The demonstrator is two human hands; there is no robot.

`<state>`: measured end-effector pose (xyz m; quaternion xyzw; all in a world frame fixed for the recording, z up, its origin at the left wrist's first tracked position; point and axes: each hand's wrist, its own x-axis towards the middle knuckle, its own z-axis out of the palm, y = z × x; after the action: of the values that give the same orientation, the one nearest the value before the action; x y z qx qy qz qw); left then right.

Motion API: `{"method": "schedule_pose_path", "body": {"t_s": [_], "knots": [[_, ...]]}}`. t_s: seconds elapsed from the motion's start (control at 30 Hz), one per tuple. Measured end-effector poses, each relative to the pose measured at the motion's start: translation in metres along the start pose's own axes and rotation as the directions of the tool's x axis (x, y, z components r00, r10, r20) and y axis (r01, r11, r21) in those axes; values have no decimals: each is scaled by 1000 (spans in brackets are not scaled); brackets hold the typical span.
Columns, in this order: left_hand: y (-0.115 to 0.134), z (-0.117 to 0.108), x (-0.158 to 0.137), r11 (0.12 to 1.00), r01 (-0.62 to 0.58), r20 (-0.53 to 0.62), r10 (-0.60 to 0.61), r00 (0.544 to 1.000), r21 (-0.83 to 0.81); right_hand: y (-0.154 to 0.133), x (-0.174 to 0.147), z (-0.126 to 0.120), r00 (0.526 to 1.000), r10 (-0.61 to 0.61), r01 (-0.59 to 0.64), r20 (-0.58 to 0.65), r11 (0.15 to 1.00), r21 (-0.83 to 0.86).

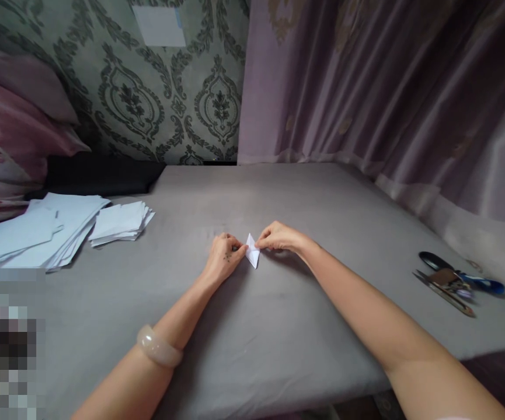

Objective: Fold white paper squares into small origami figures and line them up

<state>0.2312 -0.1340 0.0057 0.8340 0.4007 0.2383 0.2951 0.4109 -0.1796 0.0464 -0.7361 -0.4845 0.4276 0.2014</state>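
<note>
A small piece of folded white paper (253,256), shaped like a narrow diamond, is held between my two hands just above or on the grey cloth (296,315); the exact gap cannot be made out. My left hand (227,255) pinches its left edge between thumb and fingers. On the other side, my right hand (277,237) grips the right edge with its fingertips. A pale bangle (159,347) circles my left wrist.
Large white sheets (72,219) lie at the left, beside a stack of smaller paper pieces (121,223). A black folded item (103,174) rests behind them. Pointed metal tools (449,296) and a blue-handled tool (484,284) lie at the right. Curtains (322,87) hang behind.
</note>
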Motion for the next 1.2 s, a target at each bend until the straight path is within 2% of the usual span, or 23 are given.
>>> {"method": "schedule_pose_path", "body": {"t_s": [0.47, 0.67, 0.77, 1.0, 1.07, 1.2], "knots": [[0, 2, -1, 999, -40, -12, 41, 999, 28, -2, -5, 4, 998, -32, 29, -46, 999, -46], [-8, 3, -4, 987, -153, -42, 155, 987, 50, 3, -3, 5, 994, -73, 63, -76, 991, -118], [-10, 2, -5, 972, -232, -12, 232, 973, 40, 8, -5, 7, 985, -137, 119, -105, 980, -160], [0, -6, -19, 862, -434, 195, 393, 899, 262, 16, -27, 23, 933, -306, 252, -189, 931, -263], [5, -8, -25, 839, -443, 221, 389, 895, 317, 16, -39, 31, 890, -401, 303, -219, 877, -372], [14, -12, -33, 839, -410, 226, 349, 910, 357, 15, -59, 46, 833, -473, 239, -288, 775, -585]]}}
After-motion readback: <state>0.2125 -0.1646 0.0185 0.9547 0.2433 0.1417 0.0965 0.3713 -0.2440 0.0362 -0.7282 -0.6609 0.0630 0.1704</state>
